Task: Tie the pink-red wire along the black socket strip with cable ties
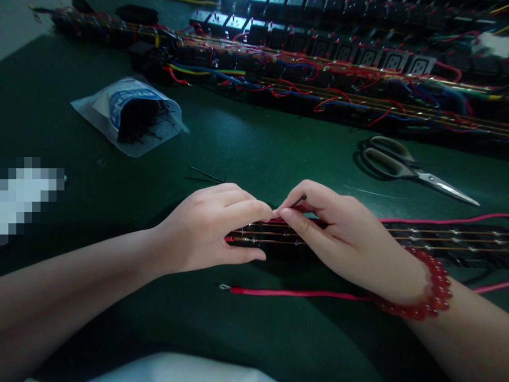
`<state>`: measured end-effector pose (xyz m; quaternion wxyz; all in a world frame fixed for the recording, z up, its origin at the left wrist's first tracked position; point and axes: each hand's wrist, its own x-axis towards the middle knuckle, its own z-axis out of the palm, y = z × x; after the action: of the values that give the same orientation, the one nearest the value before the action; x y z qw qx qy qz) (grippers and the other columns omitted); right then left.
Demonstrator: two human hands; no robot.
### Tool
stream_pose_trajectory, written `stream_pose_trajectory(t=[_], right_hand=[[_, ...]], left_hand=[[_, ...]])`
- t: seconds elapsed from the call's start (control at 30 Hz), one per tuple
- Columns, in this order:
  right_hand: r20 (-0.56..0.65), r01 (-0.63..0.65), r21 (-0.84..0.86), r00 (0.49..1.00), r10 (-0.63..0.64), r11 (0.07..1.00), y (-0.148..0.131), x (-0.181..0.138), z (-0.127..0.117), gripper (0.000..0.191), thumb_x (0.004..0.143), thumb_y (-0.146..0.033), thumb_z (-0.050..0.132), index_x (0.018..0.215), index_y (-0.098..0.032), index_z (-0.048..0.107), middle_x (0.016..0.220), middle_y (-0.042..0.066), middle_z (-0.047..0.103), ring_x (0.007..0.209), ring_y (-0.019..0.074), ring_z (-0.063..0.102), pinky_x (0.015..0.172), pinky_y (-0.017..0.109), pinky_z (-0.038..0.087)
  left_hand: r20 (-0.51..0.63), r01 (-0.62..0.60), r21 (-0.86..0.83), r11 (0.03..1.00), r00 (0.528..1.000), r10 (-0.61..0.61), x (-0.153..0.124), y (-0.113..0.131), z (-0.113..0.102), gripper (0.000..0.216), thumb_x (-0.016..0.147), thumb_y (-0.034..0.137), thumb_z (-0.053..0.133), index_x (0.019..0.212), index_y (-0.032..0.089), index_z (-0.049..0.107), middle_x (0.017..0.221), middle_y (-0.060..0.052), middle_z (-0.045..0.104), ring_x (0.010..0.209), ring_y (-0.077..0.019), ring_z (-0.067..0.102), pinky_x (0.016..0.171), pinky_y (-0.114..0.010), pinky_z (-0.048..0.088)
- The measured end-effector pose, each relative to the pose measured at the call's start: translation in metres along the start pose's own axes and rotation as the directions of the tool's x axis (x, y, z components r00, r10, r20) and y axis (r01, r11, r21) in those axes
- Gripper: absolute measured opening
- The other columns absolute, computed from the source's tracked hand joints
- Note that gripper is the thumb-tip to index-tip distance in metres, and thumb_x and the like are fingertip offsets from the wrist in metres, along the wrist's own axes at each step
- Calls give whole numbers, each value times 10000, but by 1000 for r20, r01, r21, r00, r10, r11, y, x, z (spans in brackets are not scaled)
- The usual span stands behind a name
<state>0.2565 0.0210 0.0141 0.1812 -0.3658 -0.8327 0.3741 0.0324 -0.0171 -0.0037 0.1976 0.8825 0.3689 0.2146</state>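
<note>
A long dark strip with thin metal bars and solder joints lies across the bench in front of me. My left hand spans its left end, thumb along the near side and fingers over the far side. A black cable tie is pinched between the thumb and index finger of my right hand, its head sticking up. My two hands' fingertips meet above the strip's far edge, where a red wire runs along. The lower part of the tie is hidden by my fingers.
An opened plastic bag of black cable ties lies at the back left. Loose ties rest beyond my left hand. Scissors lie at the right. Several wired socket strips fill the back. A red cable with a metal lug lies in front.
</note>
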Motion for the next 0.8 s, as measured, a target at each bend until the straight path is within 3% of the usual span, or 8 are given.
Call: stream_pose_trajectory(t=[0.2, 0.5, 0.67, 0.8], right_hand=[[-28, -18, 26, 999, 19, 999, -2, -1, 1, 102, 951, -249, 543, 873, -219, 602, 699, -29, 636, 570, 110, 578, 513, 239, 436], [-123, -36, 281, 990, 74, 959, -1, -1, -1, 132, 927, -330, 615, 893, -206, 644, 819, 10, 718, 722, 164, 704, 639, 282, 560], [-127, 19, 170, 992, 3, 985, -2, -1, -1, 97, 930, -280, 611, 887, -209, 660, 788, -18, 703, 676, 119, 668, 603, 239, 531], [-42, 121, 45, 992, -119, 992, -2, -1, -2, 82, 919, -217, 614, 883, -204, 686, 803, -20, 704, 686, 97, 640, 640, 223, 519]], left_hand=[[20, 40, 6, 999, 999, -40, 0, 0, -2, 255, 827, 310, 736, 989, 187, 582, 966, -5, 677, 895, -152, 603, 779, -263, 454], [45, 74, -9, 997, 996, -73, 2, 0, -4, 264, 791, 291, 771, 939, 174, 586, 952, -7, 663, 860, -139, 587, 753, -244, 439], [25, 36, 4, 999, 999, -36, 1, -2, -4, 252, 804, 310, 760, 924, 179, 581, 924, -3, 666, 831, -141, 587, 723, -247, 435], [14, 25, 14, 1000, 1000, -25, 1, -3, -3, 246, 811, 328, 752, 909, 175, 586, 918, -12, 674, 829, -146, 597, 720, -253, 444]])
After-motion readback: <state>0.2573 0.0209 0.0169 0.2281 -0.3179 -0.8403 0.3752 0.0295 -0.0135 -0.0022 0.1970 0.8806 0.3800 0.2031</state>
